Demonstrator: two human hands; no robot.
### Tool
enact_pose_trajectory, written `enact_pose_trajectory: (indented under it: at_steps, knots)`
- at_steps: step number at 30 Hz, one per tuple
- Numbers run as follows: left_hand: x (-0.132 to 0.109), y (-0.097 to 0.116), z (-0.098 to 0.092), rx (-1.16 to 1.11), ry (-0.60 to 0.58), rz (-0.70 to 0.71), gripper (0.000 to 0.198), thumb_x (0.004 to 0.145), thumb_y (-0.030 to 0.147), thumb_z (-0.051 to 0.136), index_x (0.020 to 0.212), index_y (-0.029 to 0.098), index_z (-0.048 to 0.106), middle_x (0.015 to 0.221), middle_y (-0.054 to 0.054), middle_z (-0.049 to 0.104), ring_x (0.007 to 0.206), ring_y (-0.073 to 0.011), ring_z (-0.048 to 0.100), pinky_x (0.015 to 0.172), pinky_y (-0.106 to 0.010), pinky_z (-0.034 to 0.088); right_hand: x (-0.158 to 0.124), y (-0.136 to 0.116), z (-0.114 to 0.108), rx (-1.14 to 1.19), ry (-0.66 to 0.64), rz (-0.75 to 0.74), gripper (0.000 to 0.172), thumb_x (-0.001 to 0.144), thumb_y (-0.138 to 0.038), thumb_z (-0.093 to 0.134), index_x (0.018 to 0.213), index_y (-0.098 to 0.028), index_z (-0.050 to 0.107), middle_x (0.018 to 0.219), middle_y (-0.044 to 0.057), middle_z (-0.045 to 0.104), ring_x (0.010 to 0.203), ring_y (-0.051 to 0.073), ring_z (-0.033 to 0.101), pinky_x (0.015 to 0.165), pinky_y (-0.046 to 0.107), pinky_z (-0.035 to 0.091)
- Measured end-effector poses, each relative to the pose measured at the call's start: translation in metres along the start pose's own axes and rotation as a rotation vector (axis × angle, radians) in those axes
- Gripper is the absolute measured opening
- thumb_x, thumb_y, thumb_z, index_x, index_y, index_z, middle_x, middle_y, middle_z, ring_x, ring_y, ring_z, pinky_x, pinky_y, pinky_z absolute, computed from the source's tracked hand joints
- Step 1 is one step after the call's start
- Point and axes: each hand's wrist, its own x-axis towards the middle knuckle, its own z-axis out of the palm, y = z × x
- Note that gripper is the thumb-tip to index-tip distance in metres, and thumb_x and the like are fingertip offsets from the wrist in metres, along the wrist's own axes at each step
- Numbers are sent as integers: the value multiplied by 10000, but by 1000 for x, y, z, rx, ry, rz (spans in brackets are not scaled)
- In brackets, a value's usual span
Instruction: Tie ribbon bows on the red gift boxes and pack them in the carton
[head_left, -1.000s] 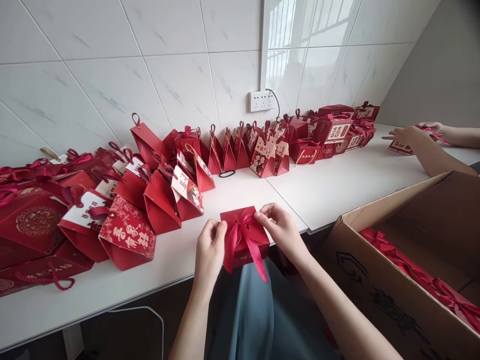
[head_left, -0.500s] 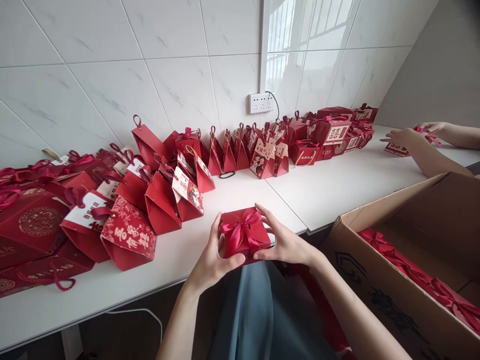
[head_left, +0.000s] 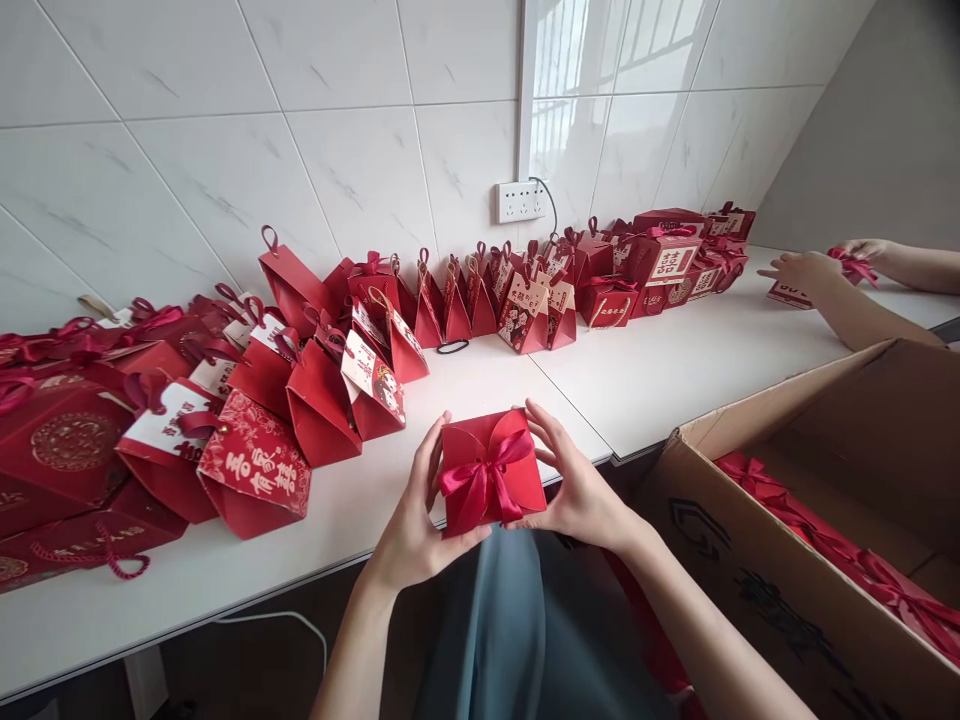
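A red gift box tied with a shiny ribbon bow is held at the front edge of the white table. My left hand grips its left side, with the thumb along the near edge. On the opposite side my right hand holds the box, fingers behind and thumb at the near corner. The bow and the flapped top face me; the underside is hidden.
Red gift boxes crowd the table's left and line the tiled wall. At right stands an open cardboard carton holding several ribboned boxes. Beyond it, another person's hands handle a red box.
The box in my hands has tipped so that more of its top faces me. My fingers have shifted slightly along its sides. The other person's hands have moved a little.
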Motion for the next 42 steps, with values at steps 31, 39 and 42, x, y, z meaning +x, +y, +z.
enact_pose_trajectory:
  at_steps: [31,39,42]
  knots:
    - [-9,69,54,572,607,649,198,740,5,654,864,145,588,723,3,505,671,-100,491,577,-224,447,-6,-42,-3,-66,226,-187,969,684,-307,791,1449,-360,198,1464,107,303,1384,290,288,1057,478,416]
    - [-8,71,67,765,634,842,244,656,-57,698,829,108,644,643,12,467,664,-121,428,624,-312,398,-9,-42,-1,-25,253,-199,971,679,-263,798,1445,-361,209,1475,95,304,1388,286,278,1071,485,401]
    - [-6,72,67,759,629,846,223,663,-43,701,819,107,644,637,10,467,660,-122,431,619,-313,399,-10,-43,-1,-7,258,-200,971,677,-248,800,1442,-364,214,1484,93,289,1389,284,276,1068,481,408]
